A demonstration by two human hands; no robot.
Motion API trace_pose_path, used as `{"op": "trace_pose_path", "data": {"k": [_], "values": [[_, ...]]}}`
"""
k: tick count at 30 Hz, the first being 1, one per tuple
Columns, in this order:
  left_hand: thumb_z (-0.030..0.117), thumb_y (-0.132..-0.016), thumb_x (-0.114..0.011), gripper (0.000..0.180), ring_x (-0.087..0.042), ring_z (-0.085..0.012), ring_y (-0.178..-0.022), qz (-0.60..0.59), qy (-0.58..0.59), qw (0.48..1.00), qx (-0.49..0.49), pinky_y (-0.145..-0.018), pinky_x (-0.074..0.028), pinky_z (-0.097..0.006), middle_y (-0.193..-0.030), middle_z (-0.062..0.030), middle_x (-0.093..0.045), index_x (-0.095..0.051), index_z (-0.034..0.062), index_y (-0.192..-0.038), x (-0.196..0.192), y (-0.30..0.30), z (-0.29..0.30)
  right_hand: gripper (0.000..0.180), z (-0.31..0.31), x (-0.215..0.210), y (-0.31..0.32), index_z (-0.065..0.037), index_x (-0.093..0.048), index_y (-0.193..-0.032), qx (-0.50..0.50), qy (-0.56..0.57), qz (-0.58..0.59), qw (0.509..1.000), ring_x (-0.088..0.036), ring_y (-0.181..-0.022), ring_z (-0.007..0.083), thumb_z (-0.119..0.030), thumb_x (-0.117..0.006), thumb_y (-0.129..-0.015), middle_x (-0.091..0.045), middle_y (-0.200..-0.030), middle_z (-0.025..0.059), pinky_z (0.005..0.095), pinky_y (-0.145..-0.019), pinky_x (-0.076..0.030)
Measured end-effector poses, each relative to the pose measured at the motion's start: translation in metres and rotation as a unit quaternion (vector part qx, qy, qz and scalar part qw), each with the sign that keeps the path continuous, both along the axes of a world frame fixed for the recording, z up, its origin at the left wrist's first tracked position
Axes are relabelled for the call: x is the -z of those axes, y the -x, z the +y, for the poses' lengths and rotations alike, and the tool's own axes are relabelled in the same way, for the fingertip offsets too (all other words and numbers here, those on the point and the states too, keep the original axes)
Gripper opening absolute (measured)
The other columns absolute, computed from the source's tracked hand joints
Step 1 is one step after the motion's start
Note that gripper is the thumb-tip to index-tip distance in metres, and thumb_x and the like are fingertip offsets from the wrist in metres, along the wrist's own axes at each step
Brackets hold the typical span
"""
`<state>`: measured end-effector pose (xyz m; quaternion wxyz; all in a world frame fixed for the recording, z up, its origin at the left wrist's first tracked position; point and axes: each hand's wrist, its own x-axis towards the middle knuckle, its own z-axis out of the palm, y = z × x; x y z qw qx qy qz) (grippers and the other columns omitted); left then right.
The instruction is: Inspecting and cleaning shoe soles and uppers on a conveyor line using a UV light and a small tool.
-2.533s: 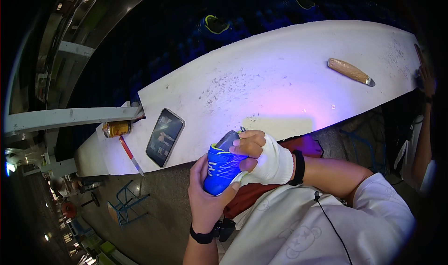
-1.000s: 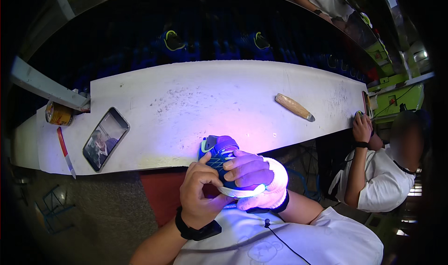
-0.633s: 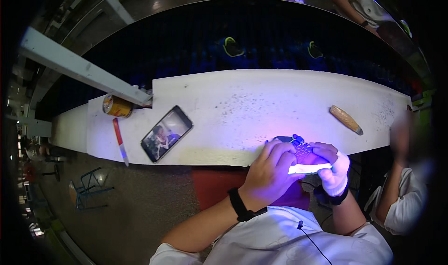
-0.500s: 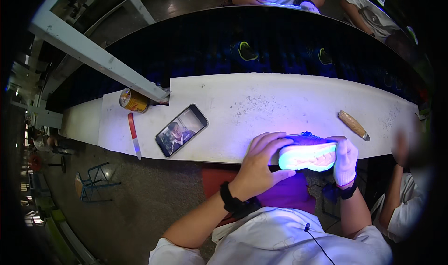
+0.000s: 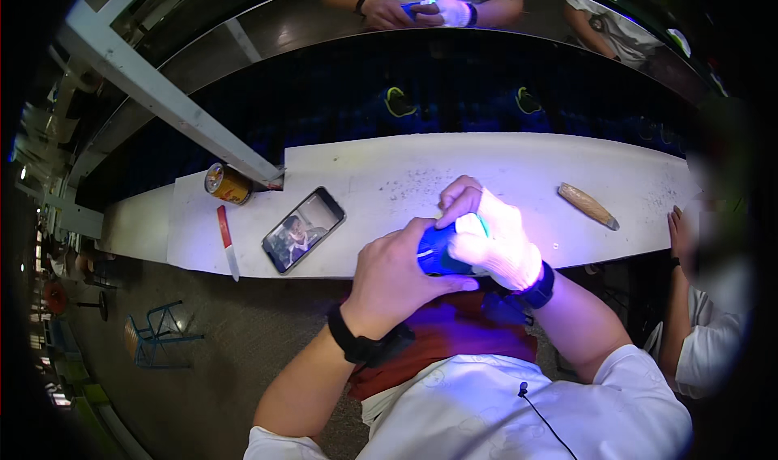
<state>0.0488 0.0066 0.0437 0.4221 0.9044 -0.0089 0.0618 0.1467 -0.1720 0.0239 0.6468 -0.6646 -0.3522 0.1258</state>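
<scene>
My bare left hand (image 5: 397,265) is wrapped round one side of a shoe (image 5: 436,252), whose dark blue upper shows between my hands. My right hand (image 5: 498,237), in a white glove with bare fingertips showing, grips its other side and covers much of it. The shoe is held up over the front edge of the white table. A strong violet-blue light falls on the glove and shoe; its source cannot be made out. Most of the sole is hidden behind my right hand.
On the table (image 5: 365,168) lie a phone (image 5: 304,229) playing video, a red-handled knife (image 5: 228,241), a yellow can (image 5: 228,184) and a wooden-handled tool (image 5: 589,206). A dark conveyor (image 5: 462,75) behind carries shoes. Other people work across from me and at right.
The shoe has turned from sideways, its lit sole facing me, to nearly end-on, and moved left. My right hand has swung over its side. The view has shifted slightly.
</scene>
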Motion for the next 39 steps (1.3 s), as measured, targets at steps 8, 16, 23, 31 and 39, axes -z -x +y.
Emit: {"op": "trace_pose_path", "data": {"k": [8,16,23,31,39], "values": [[0.04,-0.068,-0.102,0.068,-0.08,-0.0279,-0.088,0.056,0.085,0.99,-0.098,-0.08,-0.063,-0.037,-0.094,-0.0175,-0.08,-0.068,-0.0029,-0.108,0.014,0.004,0.007,0.02,0.036,-0.007,-0.024,-0.005,-0.064,-0.104,-0.078,-0.026,0.227,0.97,-0.051,-0.087,0.0079,-0.024,-0.062,-0.107,-0.058,-0.096,0.0,0.0279,-0.08,-0.045],[0.028,-0.073,-0.097,0.068,-0.081,-0.0282,-0.09,0.118,-0.024,0.992,-0.031,-0.082,-0.063,-0.036,-0.1,-0.0208,-0.08,-0.066,-0.0075,-0.123,-0.022,-0.044,-0.008,0.025,0.019,-0.008,-0.048,-0.005,-0.062,-0.106,-0.07,0.005,0.112,0.991,-0.05,-0.092,0.0099,-0.03,-0.061,-0.109,-0.057,-0.096,0.0013,0.0293,-0.087,-0.047],[0.059,-0.075,-0.091,0.073,-0.071,-0.0296,-0.056,0.022,-0.271,0.958,0.09,-0.053,-0.058,-0.04,-0.062,-0.0137,-0.066,-0.06,-0.0042,-0.094,-0.035,-0.056,-0.044,0.039,-0.03,0.004,-0.043,-0.002,-0.063,-0.117,-0.088,-0.106,0.118,0.983,-0.056,-0.111,0.0224,-0.038,-0.052,-0.111,-0.058,-0.119,0.01,0.0356,-0.104,-0.044],[0.044,-0.083,-0.087,0.051,-0.067,-0.0237,-0.055,-0.105,-0.3,0.931,0.181,-0.048,-0.053,-0.037,-0.068,-0.0095,-0.061,-0.057,0.0027,-0.091,-0.025,-0.041,-0.058,0.059,-0.073,0.004,-0.009,0.003,-0.067,-0.134,-0.114,-0.037,0.137,0.983,-0.054,-0.142,0.0388,-0.046,-0.043,-0.113,-0.067,-0.138,0.0194,0.0511,-0.123,-0.037],[0.038,-0.069,-0.101,0.1,-0.042,-0.0424,-0.148,0.068,0.168,0.975,0.127,-0.122,-0.039,-0.049,-0.163,-0.0273,-0.033,-0.046,0.009,-0.148,-0.011,0.034,-0.005,0.089,-0.067,0.019,0.031,0.006,-0.043,-0.156,0.007,0.237,-0.269,0.933,-0.042,-0.151,0.0476,-0.045,-0.077,-0.09,-0.046,-0.159,0.0306,0.0531,-0.124,-0.038]]}}
